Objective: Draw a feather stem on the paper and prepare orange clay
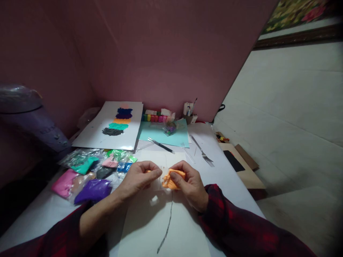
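Note:
Between my hands is a small clear plastic bag with orange modelling clay (175,179) in it. My right hand (193,184) is closed on the clay-filled end, thumb on top. Fingers of my left hand (143,175) pinch the bag's clear end (158,182), and a bit of orange shows by the fingertips. Below both hands lies a white sheet of paper (147,228) with a thin dark wavy line (167,226) running down it. Left of my left hand lie bags of clay, among them purple (93,191), pink (64,183) and teal (84,165).
A board with coloured clay bands (85,134) lies at the back left, near a lilac bottle (34,121). Behind my hands are a black pen-like tool (162,145), a fork (203,153) and a light-blue sheet (150,132). A brush holder (189,116) stands by the wall.

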Motion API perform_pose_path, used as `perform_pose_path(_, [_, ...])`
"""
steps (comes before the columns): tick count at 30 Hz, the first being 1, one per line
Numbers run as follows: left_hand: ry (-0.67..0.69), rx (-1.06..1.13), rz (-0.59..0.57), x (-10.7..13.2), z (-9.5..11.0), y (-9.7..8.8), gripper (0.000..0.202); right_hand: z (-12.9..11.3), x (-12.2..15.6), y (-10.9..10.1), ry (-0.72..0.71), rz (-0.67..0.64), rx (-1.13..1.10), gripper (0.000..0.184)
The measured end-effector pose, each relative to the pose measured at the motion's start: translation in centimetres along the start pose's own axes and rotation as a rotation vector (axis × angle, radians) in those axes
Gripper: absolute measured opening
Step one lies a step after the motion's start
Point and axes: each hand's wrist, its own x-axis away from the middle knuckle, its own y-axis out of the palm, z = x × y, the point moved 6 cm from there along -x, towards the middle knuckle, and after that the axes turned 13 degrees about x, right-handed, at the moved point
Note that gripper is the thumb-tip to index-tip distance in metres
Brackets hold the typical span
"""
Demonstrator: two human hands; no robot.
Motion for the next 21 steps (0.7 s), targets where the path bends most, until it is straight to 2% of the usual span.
perform_pose_path(4, [-0.03,0.06,0.028,0.0,-0.2,0.0,0.04,0.1,-0.1,0.1,0.01,0.0,-0.009,0.024])
perform_pose_path(7, [-0.082,0.313,0.054,0.1,-0.2,0.1,0.044,0.3,-0.4,-0.8,0.063,0.131,-0.065,0.028])
perform_pose_path(10, [-0.064,0.533,-0.002,0.2,0.4,0.5,0.038,0.3,-0.6,-1.6,0.089,0.246,-0.104,0.032])
perform_pose_path(13, [-0.045,0.556,-0.046,0.1,0.6,0.4,0.023,0.1,-0.7,-1.8,0.074,0.272,-0.111,0.033])
perform_pose_path(21, [0.021,0.556,-0.042,-0.5,0.3,-0.2,0.024,-0.2,-0.5,-1.7,0.044,0.278,-0.12,0.032])
